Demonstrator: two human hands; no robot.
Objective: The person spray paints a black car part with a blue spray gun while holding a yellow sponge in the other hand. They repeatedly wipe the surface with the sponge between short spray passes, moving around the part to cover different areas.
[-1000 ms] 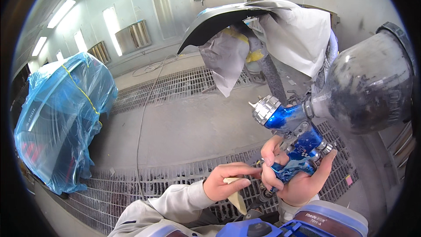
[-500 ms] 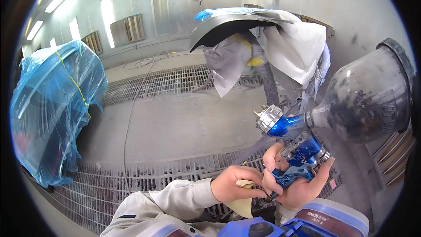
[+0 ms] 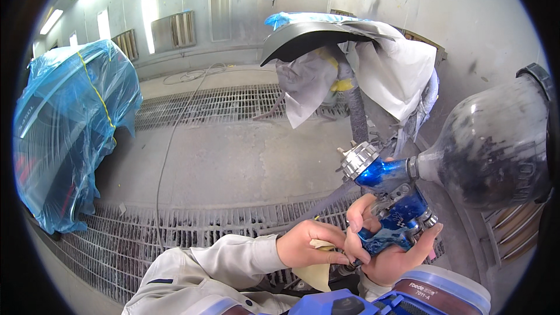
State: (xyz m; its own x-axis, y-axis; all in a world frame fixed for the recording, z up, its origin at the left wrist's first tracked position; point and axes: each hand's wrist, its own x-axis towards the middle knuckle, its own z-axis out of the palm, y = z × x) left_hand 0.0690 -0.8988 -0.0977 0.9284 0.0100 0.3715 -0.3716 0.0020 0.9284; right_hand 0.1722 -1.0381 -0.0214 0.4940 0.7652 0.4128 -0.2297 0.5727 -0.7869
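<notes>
My right hand [image 3: 389, 263] is wrapped round the blue handle of a spray gun [image 3: 403, 205]. The gun lies tilted, its silver air cap facing the upper left. Its large cloudy paint cup [image 3: 487, 146], smeared dark inside, leans off to the right with a black lid. In my left hand [image 3: 304, 244] a pale yellow cloth [image 3: 315, 276] is pinched, its loose end hanging down. The left fingertips are close to the fitting [image 3: 350, 267] at the handle's base; the cloth and fingers partly hide any contact there.
A dark curved panel [image 3: 315, 39], masked with pale paper [image 3: 396, 73], sits on a stand ahead. At left is a large part wrapped in blue film [image 3: 73, 140]. A thin hose [image 3: 169, 163] crosses the floor and gratings [image 3: 134, 245]. A respirator [image 3: 437, 291] covers the lower edge.
The view has shifted slightly, moving the masked panel a little to the right in the picture. Both hands keep their grips, with the gun at almost the same tilt.
</notes>
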